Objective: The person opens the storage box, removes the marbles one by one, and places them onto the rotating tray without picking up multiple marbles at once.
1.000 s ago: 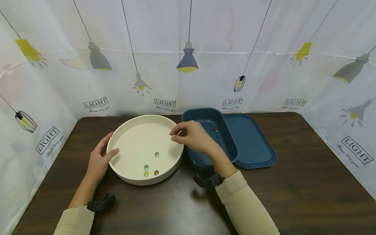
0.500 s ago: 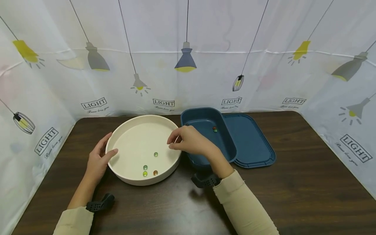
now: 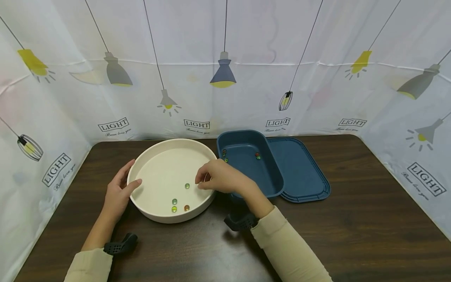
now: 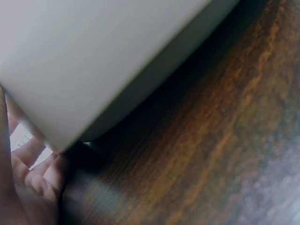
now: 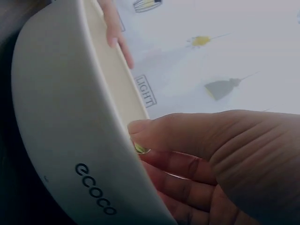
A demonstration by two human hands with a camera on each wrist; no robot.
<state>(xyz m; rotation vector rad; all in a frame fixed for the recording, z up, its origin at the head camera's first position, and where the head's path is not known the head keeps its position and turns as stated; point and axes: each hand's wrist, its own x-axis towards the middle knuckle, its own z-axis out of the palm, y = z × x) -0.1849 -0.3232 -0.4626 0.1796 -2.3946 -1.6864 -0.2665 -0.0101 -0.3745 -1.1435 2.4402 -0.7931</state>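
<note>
My left hand (image 3: 118,194) grips the left rim of a round cream tray (image 3: 137,205), with its thumb over the rim. Inside the tray lie several glass marbles: greenish ones, a yellow-green one and an amber marble (image 3: 186,208). My right hand (image 3: 220,178) is low over the tray's right side, right of a pale green marble (image 3: 187,186). In the right wrist view, its thumb and fingers pinch a small green-yellow marble (image 5: 140,148), partly hidden by the thumb. To the right, a blue rectangular box (image 3: 273,176) holds several red and green marbles (image 3: 258,156).
A blue lid (image 3: 299,168) lies flat on the brown wooden table (image 3: 359,219), right of the box and touching or nearly touching it. A white curtain (image 3: 253,35) printed with lamps stands behind and at both sides.
My right hand has moved left and toward me, further over the tray, uncovering marbles at the box's left side. My left hand and the tray keep their place.
</note>
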